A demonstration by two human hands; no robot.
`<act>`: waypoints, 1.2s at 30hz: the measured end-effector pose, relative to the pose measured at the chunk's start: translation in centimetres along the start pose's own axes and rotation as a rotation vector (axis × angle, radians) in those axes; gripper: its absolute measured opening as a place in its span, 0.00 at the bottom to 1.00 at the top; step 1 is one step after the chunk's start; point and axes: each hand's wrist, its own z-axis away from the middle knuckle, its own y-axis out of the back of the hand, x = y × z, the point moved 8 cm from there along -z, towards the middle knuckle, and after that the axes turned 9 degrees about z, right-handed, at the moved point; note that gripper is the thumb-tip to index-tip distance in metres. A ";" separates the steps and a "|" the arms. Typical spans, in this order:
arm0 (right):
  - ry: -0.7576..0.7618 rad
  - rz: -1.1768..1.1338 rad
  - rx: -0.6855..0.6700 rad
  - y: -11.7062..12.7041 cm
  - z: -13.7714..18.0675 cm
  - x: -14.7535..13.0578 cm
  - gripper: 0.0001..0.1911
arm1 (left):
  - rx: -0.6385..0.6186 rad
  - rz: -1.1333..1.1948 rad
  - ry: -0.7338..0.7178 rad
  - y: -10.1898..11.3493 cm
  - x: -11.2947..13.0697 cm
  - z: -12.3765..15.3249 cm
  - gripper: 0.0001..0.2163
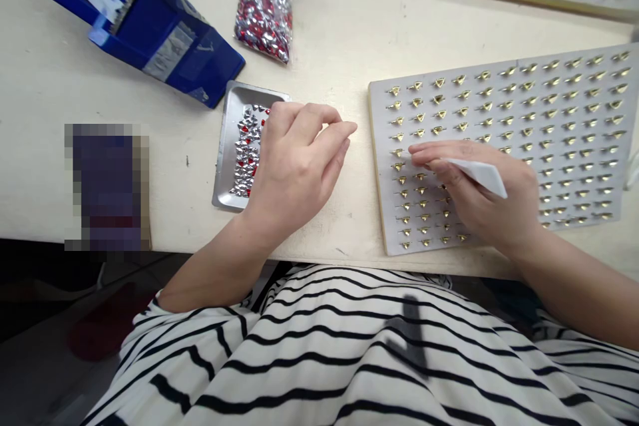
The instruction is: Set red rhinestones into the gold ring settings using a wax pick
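Head view, left to right: blue dispenser (150, 20) at the table's far left corner, bag (264, 13) of red and silver stones toward the far edge, metal tray (225, 146) nearer the front edge with loose stones (247, 146) in it. Over the tray's right rim, left hand (294, 166) palm down, thumb and forefinger drawn narrow, tip to tip; cannot tell whether a stone sits between. Toward the right, by the front edge, grey board (380, 213) of gold settings (549, 106). On its left rows, right hand (479, 203), fingers closed around a white wedge (479, 174), forefinger stretched toward a setting. Seemingly mid-step between tray and board, fine fingertip work.
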 end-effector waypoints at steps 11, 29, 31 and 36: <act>0.010 -0.046 0.098 0.9 0.2 -0.5 0.16 | -0.002 0.003 -0.001 -0.1 -0.1 0.0 0.12; 0.174 -0.165 0.462 3.2 0.9 -1.8 0.11 | -0.017 0.022 0.011 -0.3 -0.2 0.1 0.12; 0.128 -0.132 0.379 2.7 0.9 -1.8 0.12 | -0.021 0.018 0.014 -0.3 -0.2 0.1 0.12; 0.032 -0.055 0.125 1.0 1.1 -1.3 0.13 | -0.029 0.010 0.017 -0.3 -0.2 0.1 0.13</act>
